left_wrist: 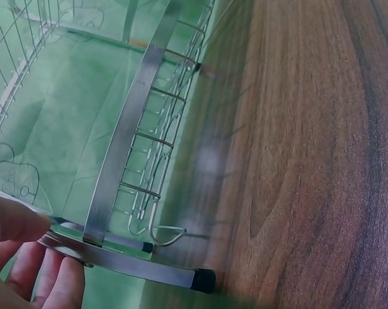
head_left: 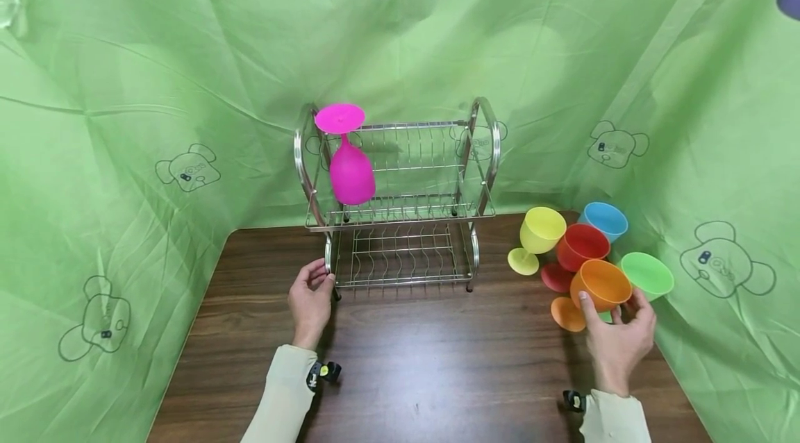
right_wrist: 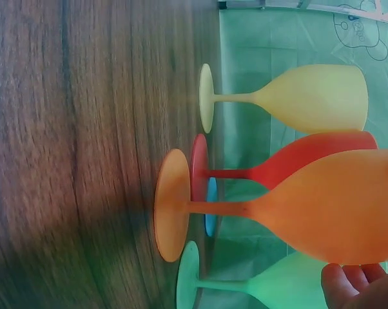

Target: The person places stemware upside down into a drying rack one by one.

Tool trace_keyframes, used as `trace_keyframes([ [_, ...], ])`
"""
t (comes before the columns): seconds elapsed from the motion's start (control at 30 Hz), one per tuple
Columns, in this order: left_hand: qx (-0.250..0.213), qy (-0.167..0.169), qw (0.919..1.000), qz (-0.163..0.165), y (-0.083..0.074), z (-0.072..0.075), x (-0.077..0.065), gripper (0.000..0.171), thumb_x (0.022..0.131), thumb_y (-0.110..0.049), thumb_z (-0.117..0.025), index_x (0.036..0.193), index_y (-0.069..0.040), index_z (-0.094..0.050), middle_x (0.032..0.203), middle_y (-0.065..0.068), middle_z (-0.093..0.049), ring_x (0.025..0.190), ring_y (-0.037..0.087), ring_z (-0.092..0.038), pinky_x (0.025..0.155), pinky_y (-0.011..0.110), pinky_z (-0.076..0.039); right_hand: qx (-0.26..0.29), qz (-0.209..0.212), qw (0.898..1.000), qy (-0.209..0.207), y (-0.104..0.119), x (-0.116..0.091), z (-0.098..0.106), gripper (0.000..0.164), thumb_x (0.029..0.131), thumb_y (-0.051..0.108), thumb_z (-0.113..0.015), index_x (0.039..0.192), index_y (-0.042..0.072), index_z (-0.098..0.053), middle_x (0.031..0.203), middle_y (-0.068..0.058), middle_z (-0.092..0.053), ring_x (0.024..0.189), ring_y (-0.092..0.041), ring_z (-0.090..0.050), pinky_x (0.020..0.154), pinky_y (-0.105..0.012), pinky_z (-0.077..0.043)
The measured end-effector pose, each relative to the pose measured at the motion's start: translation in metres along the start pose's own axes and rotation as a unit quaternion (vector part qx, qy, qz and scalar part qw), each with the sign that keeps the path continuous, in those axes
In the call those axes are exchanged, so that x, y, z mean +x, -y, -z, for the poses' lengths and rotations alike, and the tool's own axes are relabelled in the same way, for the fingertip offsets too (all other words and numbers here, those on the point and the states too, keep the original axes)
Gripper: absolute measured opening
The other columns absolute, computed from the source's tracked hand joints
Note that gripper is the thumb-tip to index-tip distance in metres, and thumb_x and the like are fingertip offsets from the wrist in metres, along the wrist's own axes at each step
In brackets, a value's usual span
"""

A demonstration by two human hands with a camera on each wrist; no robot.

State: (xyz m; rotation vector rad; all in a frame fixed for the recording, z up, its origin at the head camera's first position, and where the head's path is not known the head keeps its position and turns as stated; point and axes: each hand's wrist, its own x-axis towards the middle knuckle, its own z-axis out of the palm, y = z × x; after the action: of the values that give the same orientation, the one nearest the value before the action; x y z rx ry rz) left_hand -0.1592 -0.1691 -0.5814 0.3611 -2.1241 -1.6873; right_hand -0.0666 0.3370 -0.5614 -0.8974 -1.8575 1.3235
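Observation:
My left hand (head_left: 311, 304) pinches the lower left side frame of a two-tier metal dish rack (head_left: 328, 254). In the left wrist view, the thumb (left_wrist: 26, 219) lies on one side of the flat metal bar, with fingers curled under it. Upside down on the rack's upper tier, at the left, is a pink goblet (head_left: 352, 176). My right hand (head_left: 621, 342) holds an orange goblet (head_left: 600, 283) by its bowl, thumb on the near side and fingers around the right. The goblet is upright, its round foot (right_wrist: 172, 206) close to the table.
Close around the orange goblet stand a red goblet (head_left: 581, 248), a yellow goblet (head_left: 542, 231), a blue goblet (head_left: 605, 219) and a green goblet (head_left: 650, 275), all upright. A green printed cloth (head_left: 400, 47) surrounds the brown wooden table (head_left: 437, 360) at the back and sides.

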Motion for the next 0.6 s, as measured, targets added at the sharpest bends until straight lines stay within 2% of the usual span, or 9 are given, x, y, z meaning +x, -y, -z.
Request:
trace_keyframes([
  [0.3,-0.004,0.007,0.9999,0.007,0.0035,0.0013,0.0017,0.035,0.091,0.007,-0.075,0.124,-0.005,-0.074,0.114,0.018,-0.076,0.097,0.025,-0.072,0.080,0.007,-0.055,-0.006,-0.008,1.000,0.006,-0.0038,-0.0028,-0.0029,0.083,0.079,0.023,-0.095,0.150,0.031,-0.053,0.138,0.012,-0.053,0.129,-0.011,-0.054,0.106,-0.023,-0.056],
  [0.6,-0.002,0.017,0.9999,0.003,0.0029,0.0018,0.0039,0.036,0.092,0.007,-0.074,0.126,-0.006,-0.073,0.114,0.019,-0.075,0.100,0.029,-0.071,0.083,0.007,-0.054,0.009,-0.010,1.000,0.003,-0.0021,-0.0048,-0.0018,0.083,0.078,0.018,-0.096,0.149,0.029,-0.055,0.135,0.012,-0.053,0.125,-0.009,-0.055,0.092,-0.010,-0.056],
])
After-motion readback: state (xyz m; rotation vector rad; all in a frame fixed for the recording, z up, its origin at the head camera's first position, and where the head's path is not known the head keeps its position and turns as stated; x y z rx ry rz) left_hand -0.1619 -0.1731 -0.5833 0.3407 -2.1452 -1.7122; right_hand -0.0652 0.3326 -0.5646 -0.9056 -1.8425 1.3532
